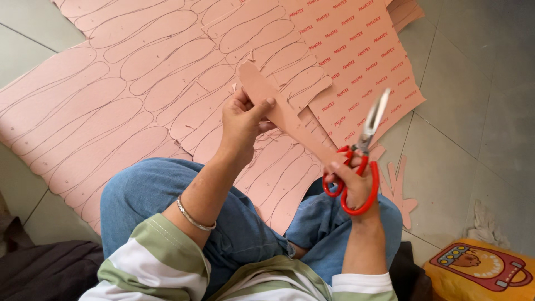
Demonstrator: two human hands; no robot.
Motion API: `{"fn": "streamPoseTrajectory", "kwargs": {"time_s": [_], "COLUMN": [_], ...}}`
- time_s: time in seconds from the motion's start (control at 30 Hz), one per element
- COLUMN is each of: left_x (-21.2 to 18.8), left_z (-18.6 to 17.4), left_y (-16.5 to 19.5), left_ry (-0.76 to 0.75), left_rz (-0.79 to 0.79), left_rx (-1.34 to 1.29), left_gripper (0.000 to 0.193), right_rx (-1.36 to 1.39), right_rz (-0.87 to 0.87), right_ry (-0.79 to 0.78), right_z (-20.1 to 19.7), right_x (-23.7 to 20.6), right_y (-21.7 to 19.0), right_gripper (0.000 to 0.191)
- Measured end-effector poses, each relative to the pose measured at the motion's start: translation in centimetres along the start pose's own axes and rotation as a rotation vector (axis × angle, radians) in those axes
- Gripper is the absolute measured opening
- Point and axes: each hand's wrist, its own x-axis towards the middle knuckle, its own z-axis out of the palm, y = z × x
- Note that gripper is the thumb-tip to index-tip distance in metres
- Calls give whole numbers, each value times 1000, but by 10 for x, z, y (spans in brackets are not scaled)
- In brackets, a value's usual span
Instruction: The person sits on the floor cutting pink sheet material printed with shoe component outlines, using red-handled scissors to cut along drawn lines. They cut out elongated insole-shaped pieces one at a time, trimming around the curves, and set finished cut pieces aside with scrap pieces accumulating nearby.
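Head view, only one. Person sat on a tiled floor in jeans and a striped top, legs over a big pink sheet drawn all over with sole outlines.

Left hand was raised, clenched on a cut-out insole: thumb on top near the rounded wide end, fingers curled under. A bangle sat on that wrist. The insole ran at a slant from the left hand down toward the right hand, held in the air above the sheet, its narrow end reaching the scissors' handles.

Right hand gripped red-handled scissors, fingers through the loops, blades pointing up and away, slightly parted. The blades stood beside the insole, not clearly biting it; cannot tell whether they touched its edge.

Handling, as a judgement: the insole looked thin, light and flat, board-like, stiff enough to hold its line unsupported yet likely to bend or crease if pinched hard. Dry matte face, so not slippery. Best hold seemed the wide end, pinched flat between thumb and fingers, clear of the edge being trimmed. The scissors are rigid and heavier; take them by the loops only.

A second sheet with red print lay up right, overlapping the first. Offcuts lay on the floor by the right knee. A yellow bag sat at bottom right, dark cloth at bottom left.
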Motion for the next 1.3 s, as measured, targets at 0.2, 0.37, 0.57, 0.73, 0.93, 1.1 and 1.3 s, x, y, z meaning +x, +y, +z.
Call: {"fn": "streamPoseTrajectory", "kwargs": {"time_s": [0.2,0.37,0.57,0.73,0.93,1.1,1.3], "left_x": [5,-2,-23,-7,-13,-15,-17], "left_z": [-5,8,16,7,15,16,20], "left_y": [0,-18,-44,-27,-13,-8,-7], "left_ry": [54,-61,-486,-306,-268,-270,-230], "left_rz": [17,-224,-227,-209,-90,-74,-82], "left_rx": [14,-55,179,104,143,168,168], "left_gripper": [36,46,30,22,25,26,29], "right_rx": [193,73,12,-121,-160,-188,-268], "right_rz": [-199,-167,-131,-87,25,-7,5], "right_ry": [152,355,124,-69,-247,-294,-307], "right_z": [-16,8,48,37,41,49,52], "right_x": [-2,-2,-4,-9,-16,-20,-16], "right_y": [-26,-25,-1,2,11,9,3], "right_gripper": [11,15,29,64,95,101,106]}}
